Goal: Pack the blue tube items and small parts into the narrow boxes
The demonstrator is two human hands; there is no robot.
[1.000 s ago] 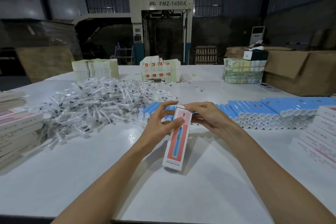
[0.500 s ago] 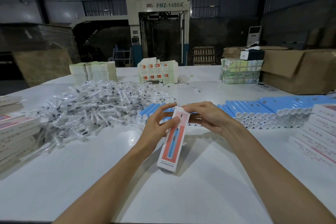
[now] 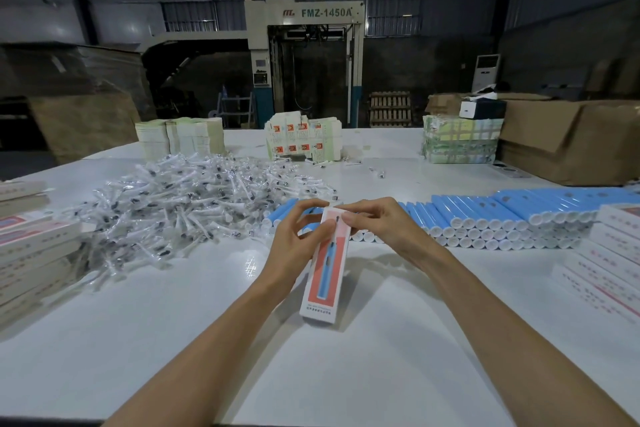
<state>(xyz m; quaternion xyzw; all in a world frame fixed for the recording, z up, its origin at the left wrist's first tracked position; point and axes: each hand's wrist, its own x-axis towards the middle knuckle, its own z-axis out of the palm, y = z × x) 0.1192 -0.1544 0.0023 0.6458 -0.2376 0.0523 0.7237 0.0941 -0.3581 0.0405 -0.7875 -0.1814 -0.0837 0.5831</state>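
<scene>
narrow white-and-red cardboard box tilted above white table, centre | left hand curled round its upper side, thumb on front | right hand pinches its top end | blue white-capped tubes stacked just behind | clear-bagged small parts heaped left

Both hands, left and right, grip a narrow box over the white table
</scene>
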